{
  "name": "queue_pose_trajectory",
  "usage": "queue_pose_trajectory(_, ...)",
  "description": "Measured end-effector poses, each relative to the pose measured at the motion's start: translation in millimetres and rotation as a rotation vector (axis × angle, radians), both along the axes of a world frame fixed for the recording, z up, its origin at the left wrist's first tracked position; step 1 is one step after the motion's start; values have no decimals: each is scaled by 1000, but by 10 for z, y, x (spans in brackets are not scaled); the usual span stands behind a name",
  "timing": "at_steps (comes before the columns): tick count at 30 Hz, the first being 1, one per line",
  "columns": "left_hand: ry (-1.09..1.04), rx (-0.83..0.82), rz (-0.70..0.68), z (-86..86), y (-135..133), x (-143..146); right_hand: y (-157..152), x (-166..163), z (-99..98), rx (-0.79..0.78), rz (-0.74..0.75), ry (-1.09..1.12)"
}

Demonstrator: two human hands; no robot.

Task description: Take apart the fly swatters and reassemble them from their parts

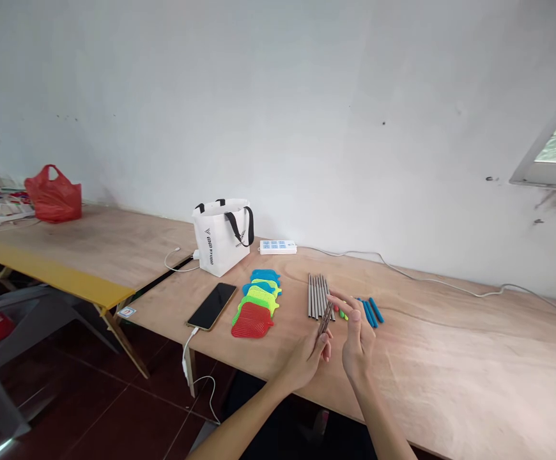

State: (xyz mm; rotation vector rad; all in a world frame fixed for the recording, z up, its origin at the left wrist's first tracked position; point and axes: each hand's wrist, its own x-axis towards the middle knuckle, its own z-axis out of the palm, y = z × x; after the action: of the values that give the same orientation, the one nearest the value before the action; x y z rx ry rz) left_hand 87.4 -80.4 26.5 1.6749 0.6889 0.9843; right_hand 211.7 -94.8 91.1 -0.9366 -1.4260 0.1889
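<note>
My left hand (312,354) is closed around thin metal rods (326,317), tilted upward in front of me; how many it holds I cannot tell. Fingers stretched out, my right hand (357,335) is beside the upper end of these rods, and whether it touches them is unclear. Just behind, a row of silver metal tubes (314,297) lies on the table. Partly hidden by my right hand are blue sticks (376,310) and small green and red pieces. To the left, mesh fly swatter heads overlap in a line, a red one (252,321) nearest, with yellow, green and blue ones behind.
A phone (212,306) on a charging cable lies left of the swatter heads. Behind it stand a white tote bag (223,239) and a power strip (278,247), whose cord runs right along the wall. A red plastic bag (55,197) sits on the other table.
</note>
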Motion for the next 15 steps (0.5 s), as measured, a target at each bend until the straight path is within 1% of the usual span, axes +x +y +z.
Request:
queue_pose_trajectory(4,-3,-9,-10,-33,21,-1,-8,46,-6,15,-27,-92)
queue_pose_trajectory(7,12,-6,-14,-30,23,-7,-46,62,-21,47,-79,-193)
queue_pose_trajectory(12,104,25,27,32,-13,-30,-174,9,39,116,-289,-370)
queue_pose_trajectory(15,123,42,44,60,-26,-41,-216,-37,90,106,-363,-460)
